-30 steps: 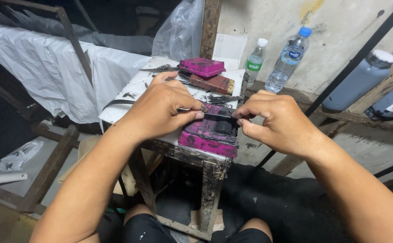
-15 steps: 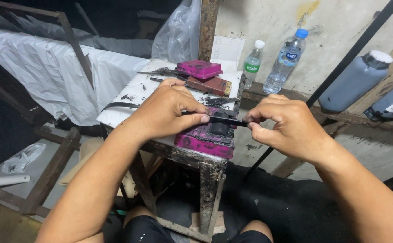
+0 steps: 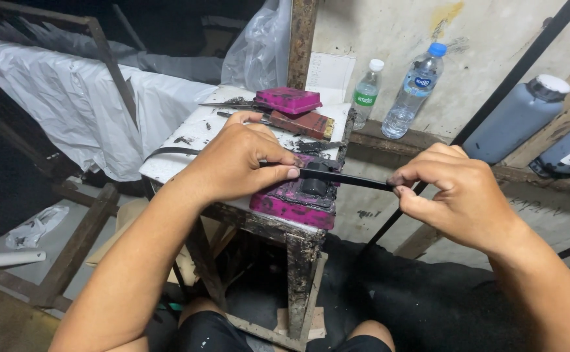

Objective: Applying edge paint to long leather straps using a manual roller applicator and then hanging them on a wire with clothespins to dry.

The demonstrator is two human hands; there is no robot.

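A thin black strip runs level over a magenta, ink-stained block at the front edge of a small metal-legged stand. My left hand rests on the block and pinches the strip's left part with thumb and forefinger. My right hand grips the strip's right end, out past the stand's right edge. The strip passes over a small black piece on the block.
A second magenta block, a brown brush-like block and thin metal tools lie at the back of the stand. Two clear water bottles and grey jugs stand on a ledge by the wall. White sheeting hangs left.
My right hand has moved right, away from the block, with the black strip now stretched out longer between both hands. My left hand stays on the block.
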